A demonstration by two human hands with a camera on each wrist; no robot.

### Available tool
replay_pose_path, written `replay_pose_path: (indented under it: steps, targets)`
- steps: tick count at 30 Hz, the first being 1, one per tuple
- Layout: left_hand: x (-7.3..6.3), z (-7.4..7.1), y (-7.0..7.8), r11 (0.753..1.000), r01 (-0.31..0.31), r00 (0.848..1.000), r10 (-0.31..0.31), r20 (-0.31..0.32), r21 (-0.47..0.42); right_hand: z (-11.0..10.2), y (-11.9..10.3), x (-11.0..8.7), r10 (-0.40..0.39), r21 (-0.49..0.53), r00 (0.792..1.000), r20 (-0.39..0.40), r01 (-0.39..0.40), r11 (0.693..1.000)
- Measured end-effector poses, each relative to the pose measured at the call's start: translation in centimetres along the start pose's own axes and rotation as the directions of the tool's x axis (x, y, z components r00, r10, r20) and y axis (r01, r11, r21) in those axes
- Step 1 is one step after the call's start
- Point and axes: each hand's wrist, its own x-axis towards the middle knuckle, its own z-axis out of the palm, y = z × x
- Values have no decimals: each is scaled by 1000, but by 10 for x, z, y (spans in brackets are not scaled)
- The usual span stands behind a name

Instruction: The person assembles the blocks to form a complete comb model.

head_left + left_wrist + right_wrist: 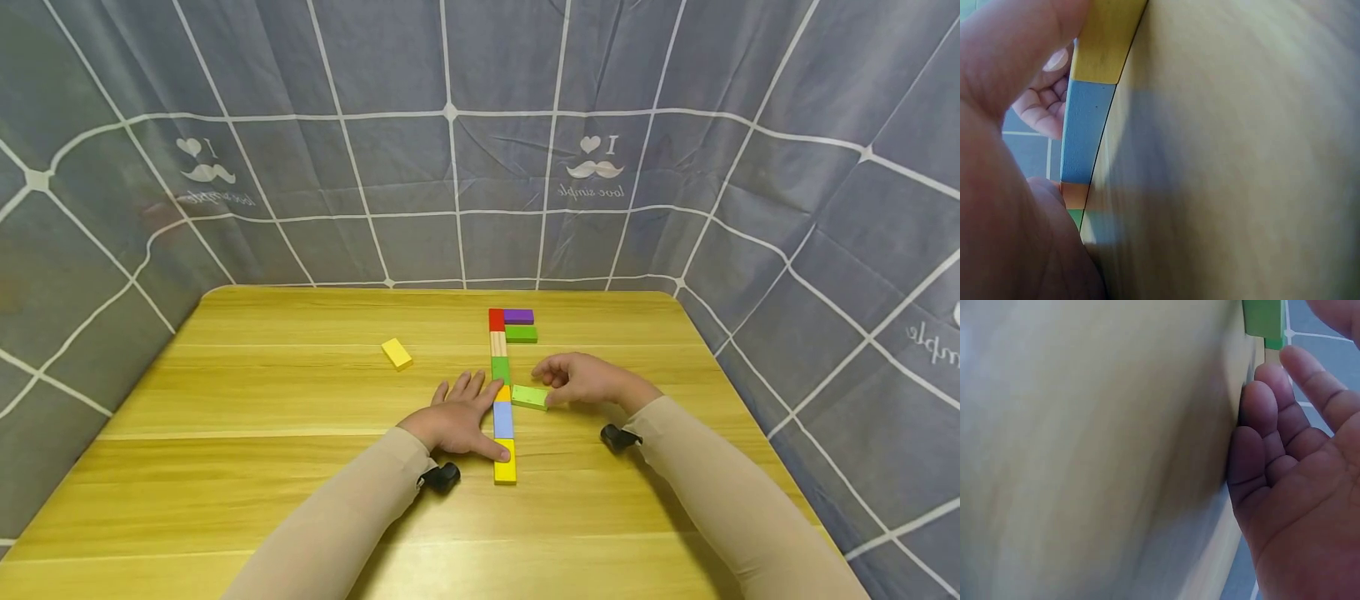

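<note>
A straight column of wooden blocks runs toward me: red point(497, 320), plain wood point(498, 343), green point(500, 369), orange point(504, 392), light blue point(503, 420) and yellow point(506, 472). My left hand point(457, 419) spreads along its left side, index fingertip by the green and orange blocks, thumb on the yellow one. A light green block point(529, 397) lies crosswise just right of the orange block. At its right end is my right hand point(588, 381), thumb close to the block and fingers loosely bent. In the right wrist view a gap shows between that thumb and the light green block point(1263, 319).
Crosswise at the column's far end, on its right, lie a purple block point(519, 317) and another green block point(521, 334). A loose yellow block point(397, 354) sits left of the column. Grey curtains point(495, 167) with white lines surround the wooden table point(262, 400).
</note>
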Motion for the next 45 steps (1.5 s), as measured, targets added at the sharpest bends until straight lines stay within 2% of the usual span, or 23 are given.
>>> replay_pose_path:
  steps: [9,12,18,24,40,45]
  targets:
    - [4,1,-3,1000,-1,1000,1,-1,5,3,-3,-1,22,-59,999,35,-20,998]
    - [5,2,-4,1000,-3,1000,3,-5,-2,4,-2,-1,7,-68,999,43,-4,998]
    - [6,3,-5,1000,-1,1000,1,-4,10,7,-4,-2,-8,-56,999,39,10,998]
    - [10,4,-8,1000,12,1000,-13,12,24,10,-8,-2,10,-66,1000,22,-9,998]
    - [0,-3,0,1000,11,1000,-11,21,14,12,-8,-1,19,-23,999,26,-19,1000]
    - [2,-1,-1,1000,20,1000,-21,20,22,12,-9,-2,19,-27,1000,24,-18,999]
